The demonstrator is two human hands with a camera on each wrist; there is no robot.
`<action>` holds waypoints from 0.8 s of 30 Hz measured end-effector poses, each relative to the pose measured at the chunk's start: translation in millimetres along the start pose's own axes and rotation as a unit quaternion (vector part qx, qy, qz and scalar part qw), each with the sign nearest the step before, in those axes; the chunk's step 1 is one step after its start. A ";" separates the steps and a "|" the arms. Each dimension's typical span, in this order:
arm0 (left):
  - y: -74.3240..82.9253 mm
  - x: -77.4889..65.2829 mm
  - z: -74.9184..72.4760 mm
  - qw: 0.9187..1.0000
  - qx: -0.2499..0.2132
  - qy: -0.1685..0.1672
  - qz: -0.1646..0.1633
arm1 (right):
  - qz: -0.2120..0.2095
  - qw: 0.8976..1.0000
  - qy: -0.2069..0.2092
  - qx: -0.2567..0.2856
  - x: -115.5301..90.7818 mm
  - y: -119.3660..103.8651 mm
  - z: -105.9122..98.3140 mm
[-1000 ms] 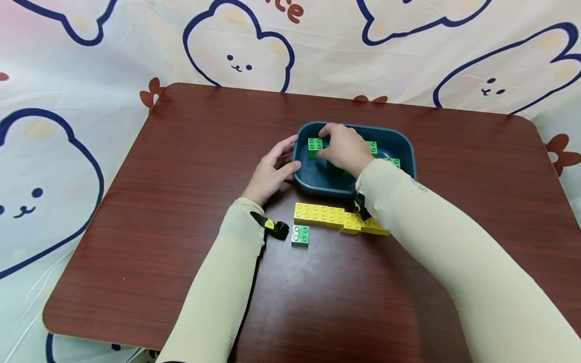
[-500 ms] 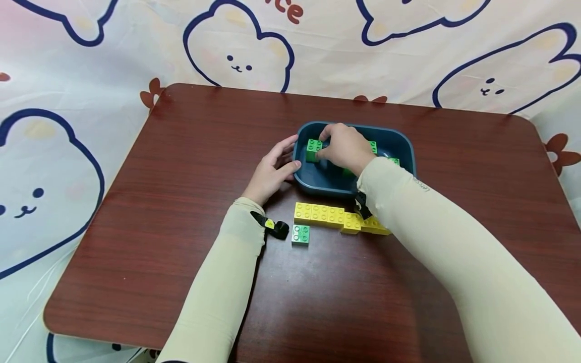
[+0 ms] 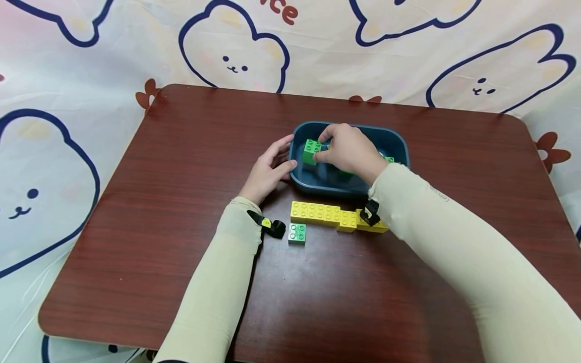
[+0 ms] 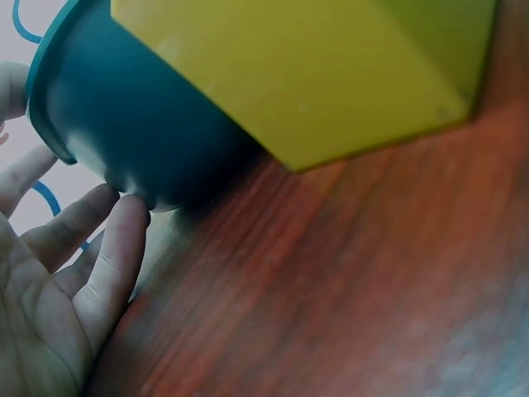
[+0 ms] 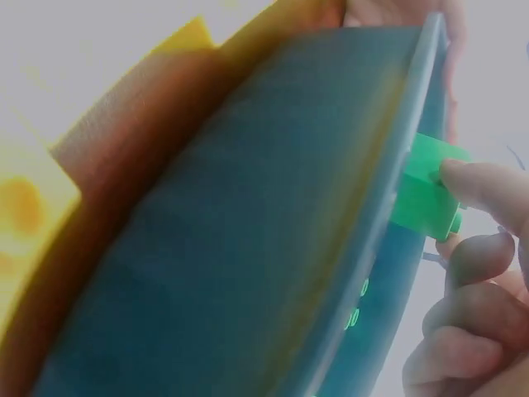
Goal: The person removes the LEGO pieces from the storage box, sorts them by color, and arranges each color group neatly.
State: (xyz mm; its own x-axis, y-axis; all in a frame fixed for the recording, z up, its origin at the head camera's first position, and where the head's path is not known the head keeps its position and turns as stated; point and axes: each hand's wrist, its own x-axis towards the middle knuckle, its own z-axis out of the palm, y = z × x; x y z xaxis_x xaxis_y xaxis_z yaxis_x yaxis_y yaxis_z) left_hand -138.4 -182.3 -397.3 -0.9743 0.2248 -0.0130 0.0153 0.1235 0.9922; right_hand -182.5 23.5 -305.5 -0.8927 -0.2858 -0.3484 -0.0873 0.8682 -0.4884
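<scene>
At the left end of a dark blue plastic bin [image 3: 320, 188], my left hand [image 3: 268, 171] rests its fingers and thumb against the outer wall, fingers fairly straight. My right hand [image 3: 353, 151] reaches inside over the rim and pinches a green toy building brick [image 3: 311, 152] between thumb and index finger. The right wrist view shows the thumb on that green brick, its studs facing the fingers. Another green brick [image 3: 389, 159] lies at the bin's right, and more green shows partly hidden under the right hand.
In front of the bin, yellow bricks [image 3: 322, 214] form a row on the brown table [image 3: 190, 212], its right part overlapped by the right wrist strap. A single green brick [image 3: 297, 233] sits just before the row's left end. A patterned cloth [image 3: 327, 45] hangs behind the table.
The green brick in the right hand has tilted and shifted slightly left and toward the viewer. The left hand stays at the bin's end. The head view has shifted a little.
</scene>
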 end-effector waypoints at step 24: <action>-15.0 7.6 -0.6 1.000 -0.006 0.004 0.010 | -0.071 0.996 0.038 0.037 -59.8 1.7 4.8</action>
State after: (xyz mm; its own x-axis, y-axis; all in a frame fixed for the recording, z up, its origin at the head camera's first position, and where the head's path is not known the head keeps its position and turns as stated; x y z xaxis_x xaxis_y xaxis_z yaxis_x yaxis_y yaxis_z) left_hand -146.1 -183.1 -412.2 -0.9757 0.2190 0.0078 0.0320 0.1072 0.9937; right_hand -127.1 40.1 -289.3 -0.9051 -0.3689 -0.2116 -0.1840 0.7883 -0.5872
